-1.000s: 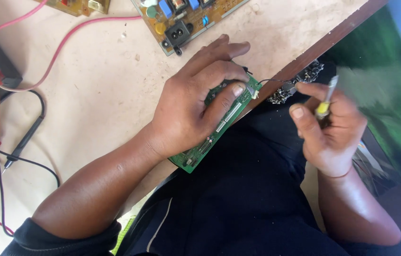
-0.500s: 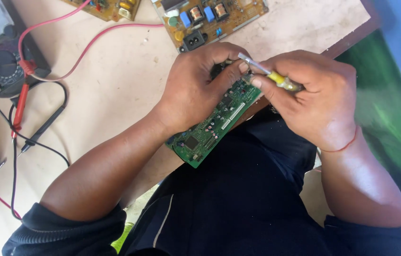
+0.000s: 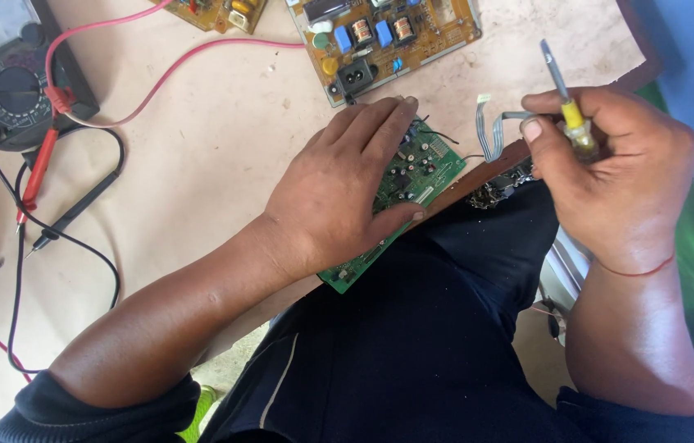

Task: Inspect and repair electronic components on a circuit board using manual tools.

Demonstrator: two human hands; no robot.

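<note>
Circuit-board work at the counter's near edge.
A green circuit board [image 3: 412,184] is pinned flat at the near edge of the counter [image 3: 199,164] under the left hand [image 3: 339,197], its grip pressed down on it. A yellow-handled screwdriver [image 3: 568,107] is clamped in the right hand [image 3: 609,172], tip raised, beside a grey ribbon cable [image 3: 490,131]. The step seems a pause between probes; careful tip placement would be called for. No containers are seen.
</note>
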